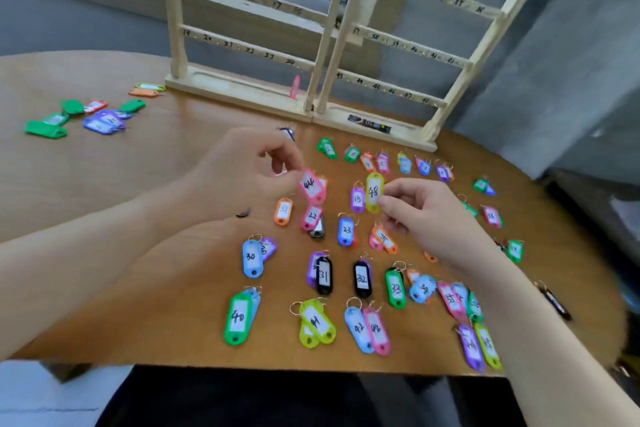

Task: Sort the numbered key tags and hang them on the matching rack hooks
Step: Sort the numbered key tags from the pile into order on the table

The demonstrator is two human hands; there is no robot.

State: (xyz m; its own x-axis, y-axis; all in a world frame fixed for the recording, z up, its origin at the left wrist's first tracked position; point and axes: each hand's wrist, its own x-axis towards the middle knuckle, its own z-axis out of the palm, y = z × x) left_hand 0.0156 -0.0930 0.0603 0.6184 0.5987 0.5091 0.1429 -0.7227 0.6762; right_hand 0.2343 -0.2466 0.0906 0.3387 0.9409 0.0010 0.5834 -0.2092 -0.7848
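- Left hand [242, 170]: fingertips pinch a pink plastic key tag [312, 187] by its upper end, so the tag hangs tilted just above the table; its white label carries a blurred handwritten number that cannot be read with certainty.
- Right hand [426, 215]: thumb and fingers pinch a yellow-green plastic key tag marked 48 [374, 192] along its right edge, holding it upright, near the pink tag and to its right.
- Directly left of the tag marked 48 lies a purple tag marked 18 [358, 199]; below the pink held tag lie an orange tag [284, 211] and a pink tag marked 22 [311, 217].
- Below both grips, rows of coloured tags rest flat on the round wooden table [145, 184]: blue 23 [346, 230], light-blue 30 [252, 258], black 31 [324, 276], black 32 [362, 279], green 33 [396, 289], green 40 [238, 319].
- Above the grips, a row of small tags [382, 163] lies before the rack's base.
- Beyond that row stands a pale wooden two-panel rack [325, 45] with numbered cross-rails; one pink tag [295, 87] hangs under the number 24.
- Far to the left of the left hand, a separate cluster of green, purple and orange tags [83, 114] lies on the table.
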